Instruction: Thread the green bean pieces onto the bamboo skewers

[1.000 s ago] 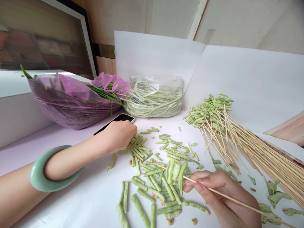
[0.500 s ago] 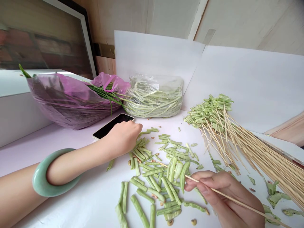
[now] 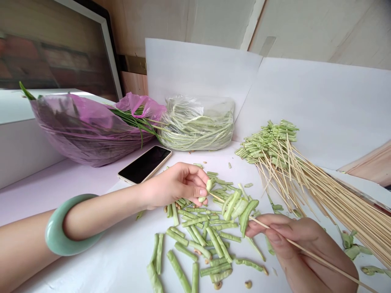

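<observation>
My right hand [image 3: 301, 248] grips a thin wooden skewer [image 3: 319, 257] at the lower right. Several green bean pieces [image 3: 236, 207] are threaded across it, just beyond my fingertips. Wearing a pale green bangle [image 3: 56, 230] on its wrist, my left hand [image 3: 180, 185] pinches another bean piece [image 3: 209, 185] between thumb and fingers. That piece is at the skewer's tip; whether the point has gone into it I cannot tell. Beneath both hands lie many loose cut bean pieces [image 3: 180, 270], with small brown beans among them, on the white table.
Filled skewers [image 3: 305, 171] lie piled at the right, bean ends to the back. A phone [image 3: 145, 165] rests behind my left forearm. Farther back are a purple bag [image 3: 91, 130] of greens and a clear bag [image 3: 198, 126] of long beans. White boards [image 3: 201, 69] stand behind.
My left hand has turned over and come right from the loose pile, now with a bean piece in its fingers. My right hand and the skewer have shifted slightly right.
</observation>
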A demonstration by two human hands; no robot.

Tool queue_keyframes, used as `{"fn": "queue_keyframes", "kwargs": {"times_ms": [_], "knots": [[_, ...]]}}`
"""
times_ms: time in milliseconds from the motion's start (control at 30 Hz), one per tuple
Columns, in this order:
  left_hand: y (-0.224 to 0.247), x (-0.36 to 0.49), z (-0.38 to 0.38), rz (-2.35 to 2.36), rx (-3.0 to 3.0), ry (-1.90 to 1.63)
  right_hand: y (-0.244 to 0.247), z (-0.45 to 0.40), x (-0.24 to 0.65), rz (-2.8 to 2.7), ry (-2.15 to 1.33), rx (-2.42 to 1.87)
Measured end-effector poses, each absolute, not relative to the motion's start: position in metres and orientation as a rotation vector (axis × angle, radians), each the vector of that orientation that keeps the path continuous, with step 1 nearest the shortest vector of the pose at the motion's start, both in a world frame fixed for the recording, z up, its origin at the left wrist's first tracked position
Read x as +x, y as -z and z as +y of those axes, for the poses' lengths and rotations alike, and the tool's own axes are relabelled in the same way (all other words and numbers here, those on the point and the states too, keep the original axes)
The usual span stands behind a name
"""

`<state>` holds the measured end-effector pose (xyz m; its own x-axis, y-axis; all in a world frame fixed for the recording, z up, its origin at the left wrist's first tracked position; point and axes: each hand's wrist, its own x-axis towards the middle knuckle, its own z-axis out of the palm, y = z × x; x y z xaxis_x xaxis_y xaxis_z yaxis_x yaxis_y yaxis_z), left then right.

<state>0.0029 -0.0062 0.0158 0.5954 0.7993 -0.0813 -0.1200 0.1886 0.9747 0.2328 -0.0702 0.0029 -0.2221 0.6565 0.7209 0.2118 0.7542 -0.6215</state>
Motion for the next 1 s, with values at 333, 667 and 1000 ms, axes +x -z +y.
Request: {"fn": "queue_keyframes", "kwargs": {"times_ms": [333, 667, 1000], "knots": [[-0.012, 0.004, -0.006, 0.654, 1.138, -0.735, -0.002, -0.073, 0.234, -1.800, -0.438, -0.703], [-0.010, 0.010, -0.012, 0.678, 1.094, -0.729, -0.001, -0.070, 0.235, -1.822, -0.486, -0.678], [-0.003, 0.013, -0.019, 0.644, 1.075, -0.700, 0.008, -0.070, 0.236, -1.825, -0.620, -0.792]]}}
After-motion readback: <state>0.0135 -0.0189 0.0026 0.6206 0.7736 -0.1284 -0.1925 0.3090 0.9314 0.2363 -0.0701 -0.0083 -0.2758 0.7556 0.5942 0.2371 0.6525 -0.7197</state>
